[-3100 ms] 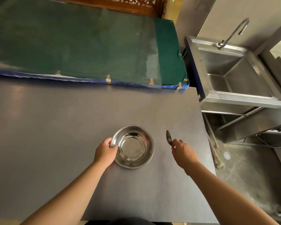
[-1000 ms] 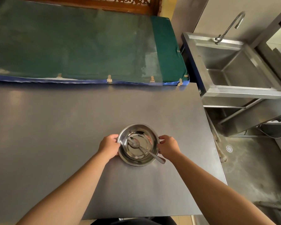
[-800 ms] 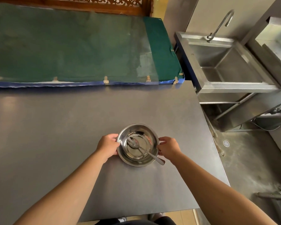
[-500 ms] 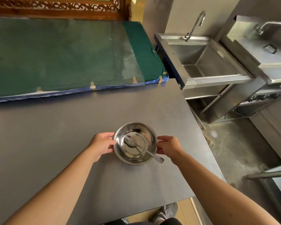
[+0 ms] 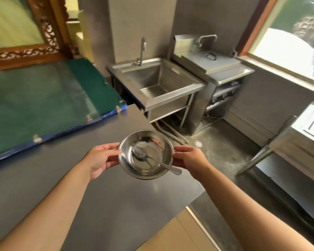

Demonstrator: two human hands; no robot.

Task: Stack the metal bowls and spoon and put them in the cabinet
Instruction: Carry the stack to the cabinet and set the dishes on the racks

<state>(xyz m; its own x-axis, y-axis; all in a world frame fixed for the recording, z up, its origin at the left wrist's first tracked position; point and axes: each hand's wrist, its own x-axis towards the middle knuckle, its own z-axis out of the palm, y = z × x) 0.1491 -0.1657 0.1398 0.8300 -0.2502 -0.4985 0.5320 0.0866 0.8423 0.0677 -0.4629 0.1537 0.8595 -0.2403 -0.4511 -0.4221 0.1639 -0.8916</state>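
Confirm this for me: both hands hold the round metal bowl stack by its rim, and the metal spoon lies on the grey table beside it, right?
Not quite. The head view shows the metal spoon lying inside the round metal bowl stack, handle over the rim. The left hand and right hand do hold it by its rim.

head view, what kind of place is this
Most likely a commercial or canteen kitchen: a freestanding stainless steel sink with a tall faucet, a lidded steel cooking unit beside it, and a floor drain.
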